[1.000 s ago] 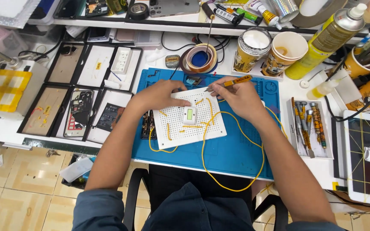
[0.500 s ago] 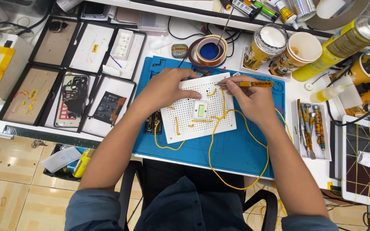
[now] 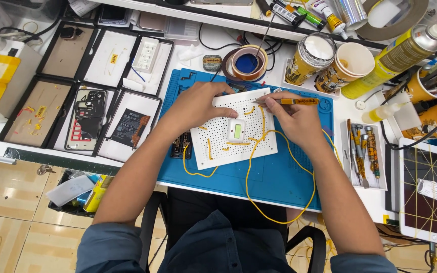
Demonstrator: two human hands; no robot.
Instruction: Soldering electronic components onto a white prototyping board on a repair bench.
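Orange tweezers [image 3: 290, 101] crosswise, tips leftward over breadboard [image 3: 233, 129]

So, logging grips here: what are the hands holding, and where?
Right hand grips an orange-handled tool by its handle; left hand presses the white breadboard.

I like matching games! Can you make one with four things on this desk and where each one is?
Things:
1. white perforated breadboard
2. orange-handled tool
3. roll of copper tape
4. tall yellow spray can

Places:
A. far right, beside the paper cups
B. in the right hand
C. on the blue mat, under the left hand
D. just beyond the mat's far edge

Pairs: 1-C, 2-B, 3-D, 4-A
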